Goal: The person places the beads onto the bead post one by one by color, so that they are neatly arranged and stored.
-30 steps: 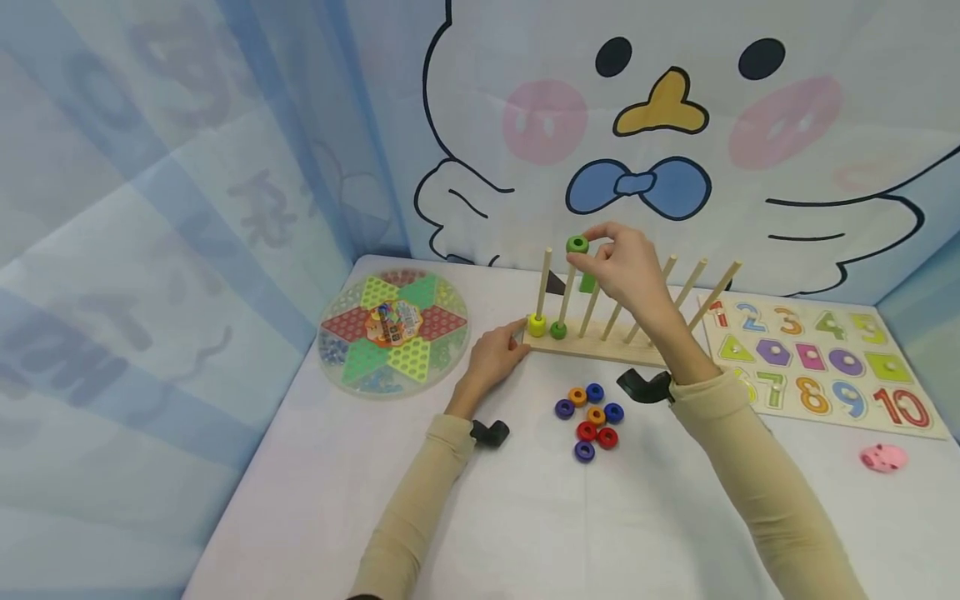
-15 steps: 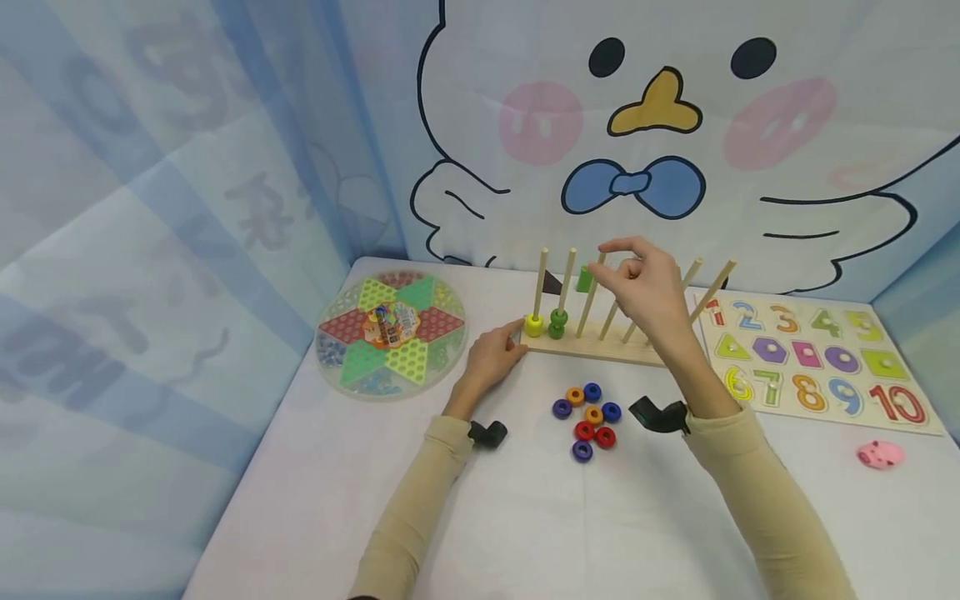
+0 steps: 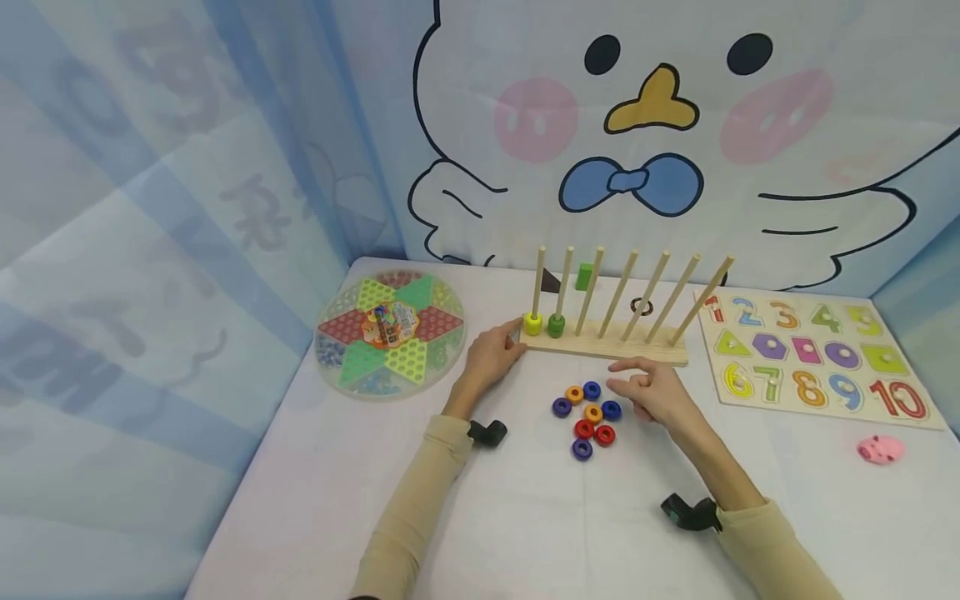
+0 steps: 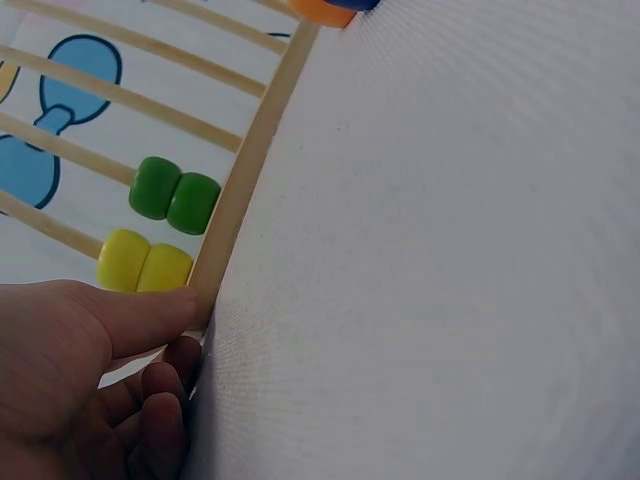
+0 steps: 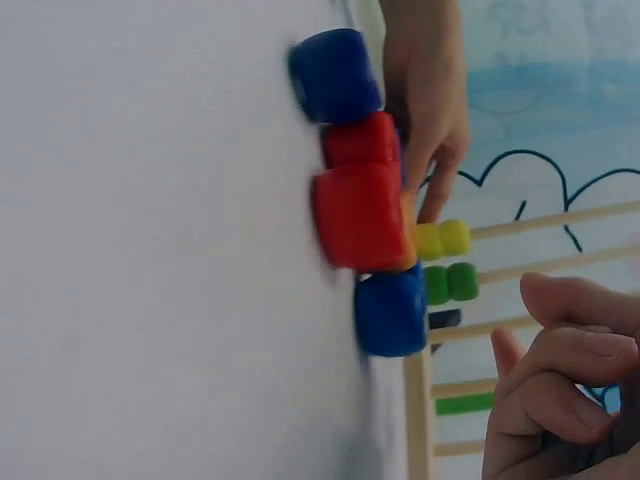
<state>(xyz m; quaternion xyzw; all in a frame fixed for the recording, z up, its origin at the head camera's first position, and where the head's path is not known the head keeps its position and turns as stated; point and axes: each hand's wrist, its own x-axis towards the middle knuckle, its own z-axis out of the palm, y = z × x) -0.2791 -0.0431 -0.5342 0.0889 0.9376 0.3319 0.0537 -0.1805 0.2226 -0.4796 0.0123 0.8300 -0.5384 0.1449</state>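
Observation:
A wooden peg stand [image 3: 600, 343] with a row of upright pegs stands toward the back of the table. Two yellow beads [image 4: 144, 262] are stacked on its leftmost peg, and two green beads [image 4: 174, 195] on the one beside it. My left hand [image 3: 491, 358] grips the left end of the base between thumb and curled fingers. In front of the stand lie loose beads: orange [image 3: 574, 395], red [image 3: 604, 436], blue [image 3: 611, 410] and purple [image 3: 582, 450]. My right hand [image 3: 656, 392] hovers just right of them, holding nothing, thumb and forefinger apart.
To the left lies a round Chinese checkers board [image 3: 390, 367]. A number-and-shape puzzle board [image 3: 825, 392] is at the right, with a pink toy pig [image 3: 881, 450] in front. Behind the stand are a green block [image 3: 583, 277] and a dark triangular piece [image 3: 551, 282].
The right hand let go of a green bead above the second peg, and it dropped onto the other green one. That hand then came down toward the loose beads. The left hand stayed put.

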